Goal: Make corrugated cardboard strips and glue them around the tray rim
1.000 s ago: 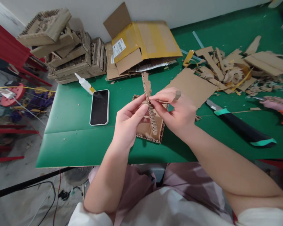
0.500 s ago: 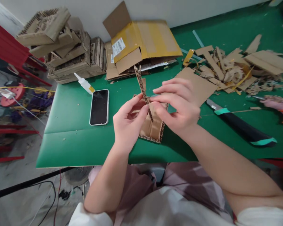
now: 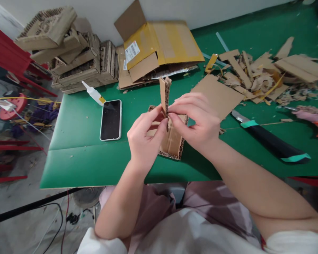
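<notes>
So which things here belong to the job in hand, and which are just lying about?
Seemingly in the job:
cardboard strip, pinched by the left hand, right hand at its edge
cardboard tray, beneath them

Apparently lying about:
phone
yellow-taped box
scrap pile
knife and white bottle, untouched, though possibly job tools

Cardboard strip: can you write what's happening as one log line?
left hand: pinching cardboard strip | right hand: fingers at strip | small box: beneath hands | phone: left side | knife: right side
</notes>
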The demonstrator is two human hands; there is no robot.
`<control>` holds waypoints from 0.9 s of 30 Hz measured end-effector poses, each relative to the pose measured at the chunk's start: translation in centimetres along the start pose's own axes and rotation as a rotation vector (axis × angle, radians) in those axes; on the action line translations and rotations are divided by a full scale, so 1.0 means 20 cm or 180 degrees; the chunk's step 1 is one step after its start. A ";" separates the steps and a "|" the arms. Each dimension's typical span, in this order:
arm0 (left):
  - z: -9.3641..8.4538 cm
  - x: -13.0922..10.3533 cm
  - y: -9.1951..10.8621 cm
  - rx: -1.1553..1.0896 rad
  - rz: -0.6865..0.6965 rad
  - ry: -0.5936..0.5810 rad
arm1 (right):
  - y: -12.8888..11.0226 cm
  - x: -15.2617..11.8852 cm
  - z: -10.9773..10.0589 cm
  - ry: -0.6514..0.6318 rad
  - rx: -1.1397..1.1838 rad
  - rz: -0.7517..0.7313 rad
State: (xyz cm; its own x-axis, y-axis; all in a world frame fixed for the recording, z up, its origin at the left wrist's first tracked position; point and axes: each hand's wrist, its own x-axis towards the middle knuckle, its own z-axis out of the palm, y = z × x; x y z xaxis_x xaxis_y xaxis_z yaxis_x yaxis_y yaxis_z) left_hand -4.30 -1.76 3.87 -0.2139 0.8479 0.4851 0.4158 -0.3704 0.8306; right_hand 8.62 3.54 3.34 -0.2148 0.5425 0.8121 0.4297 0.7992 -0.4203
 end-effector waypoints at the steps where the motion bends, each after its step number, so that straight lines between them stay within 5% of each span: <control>1: 0.00 0.00 0.00 0.0024 0.0024 0.0011 | 0.00 0.00 0.00 0.0021 0.0004 -0.0028; 27: 0.00 -0.01 -0.01 0.0010 -0.0139 0.0009 | 0.01 0.00 0.01 -0.0021 -0.0087 -0.0192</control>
State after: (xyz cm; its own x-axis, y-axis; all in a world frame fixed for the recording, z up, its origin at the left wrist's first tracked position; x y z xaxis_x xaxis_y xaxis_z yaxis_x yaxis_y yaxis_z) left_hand -4.43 -1.77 3.59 -0.2344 0.8621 0.4493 0.4088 -0.3320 0.8501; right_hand 8.56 3.68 3.13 -0.2467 0.4952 0.8330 0.4396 0.8233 -0.3592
